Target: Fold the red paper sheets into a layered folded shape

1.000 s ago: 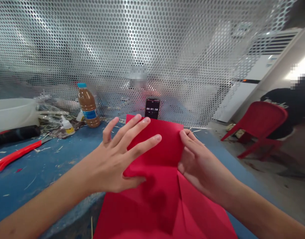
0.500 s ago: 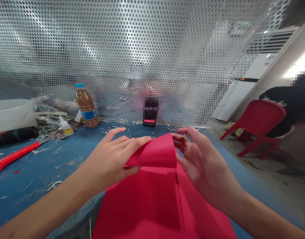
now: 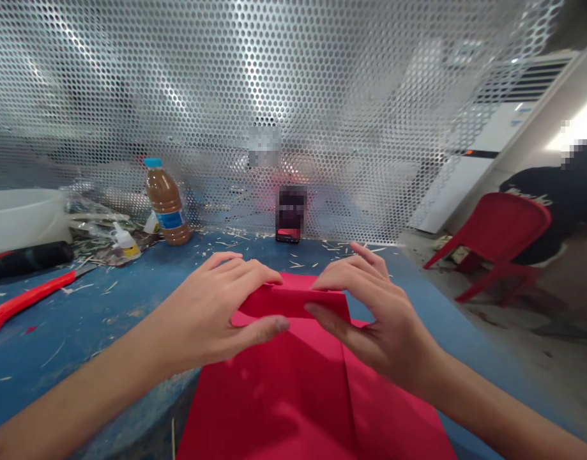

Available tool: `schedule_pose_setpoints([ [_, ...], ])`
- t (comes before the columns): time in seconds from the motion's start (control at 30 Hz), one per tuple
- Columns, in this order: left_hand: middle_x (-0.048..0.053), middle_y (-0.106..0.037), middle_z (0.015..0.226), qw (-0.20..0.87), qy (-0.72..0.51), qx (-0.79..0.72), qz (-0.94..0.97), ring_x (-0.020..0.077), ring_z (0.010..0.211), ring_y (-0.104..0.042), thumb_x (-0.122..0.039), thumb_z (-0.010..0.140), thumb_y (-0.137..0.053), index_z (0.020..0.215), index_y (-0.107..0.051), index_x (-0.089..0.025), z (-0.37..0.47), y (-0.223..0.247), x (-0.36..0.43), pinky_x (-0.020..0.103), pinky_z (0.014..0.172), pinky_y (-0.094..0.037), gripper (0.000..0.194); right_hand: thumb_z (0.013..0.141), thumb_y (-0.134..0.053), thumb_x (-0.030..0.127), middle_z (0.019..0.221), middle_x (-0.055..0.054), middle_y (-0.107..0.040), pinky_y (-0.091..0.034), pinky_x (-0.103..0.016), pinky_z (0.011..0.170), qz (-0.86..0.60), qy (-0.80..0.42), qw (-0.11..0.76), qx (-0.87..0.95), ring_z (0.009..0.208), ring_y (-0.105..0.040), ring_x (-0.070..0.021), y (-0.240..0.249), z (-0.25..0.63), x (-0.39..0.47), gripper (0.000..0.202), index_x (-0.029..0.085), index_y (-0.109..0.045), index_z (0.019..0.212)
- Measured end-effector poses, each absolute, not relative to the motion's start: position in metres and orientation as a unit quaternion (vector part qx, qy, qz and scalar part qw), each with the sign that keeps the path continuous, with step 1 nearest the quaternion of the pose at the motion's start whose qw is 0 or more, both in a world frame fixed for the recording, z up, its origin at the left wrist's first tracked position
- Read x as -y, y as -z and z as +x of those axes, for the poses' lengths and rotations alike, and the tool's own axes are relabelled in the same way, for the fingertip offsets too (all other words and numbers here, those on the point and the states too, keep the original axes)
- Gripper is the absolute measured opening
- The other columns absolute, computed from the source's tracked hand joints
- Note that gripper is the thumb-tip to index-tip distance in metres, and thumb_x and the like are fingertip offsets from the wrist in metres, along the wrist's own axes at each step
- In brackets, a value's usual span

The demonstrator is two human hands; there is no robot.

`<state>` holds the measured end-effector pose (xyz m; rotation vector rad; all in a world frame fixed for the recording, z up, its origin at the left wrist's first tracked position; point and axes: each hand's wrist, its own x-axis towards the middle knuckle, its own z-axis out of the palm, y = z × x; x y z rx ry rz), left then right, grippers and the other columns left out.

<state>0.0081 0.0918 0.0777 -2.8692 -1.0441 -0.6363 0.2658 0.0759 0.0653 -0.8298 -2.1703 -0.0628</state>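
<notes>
On the table: a blue table (image 3: 82,306), littered with pale chips and shavings, carries a red paper sheet (image 3: 297,396) that lies flat and hangs over the near edge.
Paper: its far end is turned back toward the person into a low folded flap (image 3: 293,301); creases run lengthwise down the sheet.
Left hand: the left hand (image 3: 221,306) lies over the left part of the flap, fingers curled onto the top, thumb stretched along the front edge; its grip is a light pinch on the fold, not a fist.
Right hand: the right hand (image 3: 370,306) mirrors it on the right part of the flap, fingers spread on top, thumb under the front edge, grasping the paper there.
Step in hand: judging by the pose, the fold is being laid down and pressed at the sheet's far end.
Next move calls for: even pressure from the middle outward, corners kept square to the long creases, and the sheet held from sliding off the table.
Around: a bottle of brown drink (image 3: 166,203), a small glue bottle (image 3: 124,241), a red-handled knife (image 3: 29,299), a white tub (image 3: 20,217) and a phone (image 3: 291,214) stand before a perforated metal screen (image 3: 274,76); a red chair (image 3: 499,246) is off to the right.
</notes>
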Motion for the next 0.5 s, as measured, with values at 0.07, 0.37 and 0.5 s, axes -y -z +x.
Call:
schedule_pose_setpoints([
  [0.07, 0.002, -0.074, 0.118, -0.016, 0.239, 0.321, -0.916, 0.0214, 0.109, -0.067, -0.04, 0.106, -0.059, 0.124, -0.059, -0.025, 0.008, -0.079, -0.092, 0.041, 0.104, -0.039, 0.023, 0.099, -0.066, 0.019, 0.087, 0.003, -0.07, -0.027, -0.053, 0.118, -0.329, 0.003, 0.408, 0.851, 0.083, -0.066, -0.0174, -0.065, 0.266, -0.077, 0.01, 0.027, -0.06, 0.099],
  [0.37, -0.003, -0.074, 0.092, -0.027, 0.265, 0.275, -0.924, 0.0179, 0.087, -0.063, -0.019, 0.106, -0.057, 0.101, -0.064, -0.022, 0.014, -0.082, -0.086, 0.035, 0.088, -0.04, 0.009, 0.101, -0.062, 0.019, 0.091, 0.004, -0.071, -0.035, -0.05, 0.115, -0.34, -0.089, 0.458, 0.817, 0.085, -0.065, -0.0173, -0.067, 0.26, -0.066, 0.01, 0.03, -0.061, 0.101],
  [0.5, -0.003, -0.073, 0.091, -0.04, 0.278, 0.295, -0.913, 0.0172, 0.087, -0.063, -0.025, 0.109, -0.053, 0.097, -0.064, -0.021, 0.009, -0.085, -0.089, 0.033, 0.087, -0.039, 0.017, 0.101, -0.066, 0.025, 0.087, 0.003, -0.069, -0.046, -0.042, 0.099, -0.366, -0.139, 0.503, 0.771, 0.082, -0.063, -0.0173, -0.068, 0.263, -0.071, 0.008, 0.029, -0.067, 0.094],
])
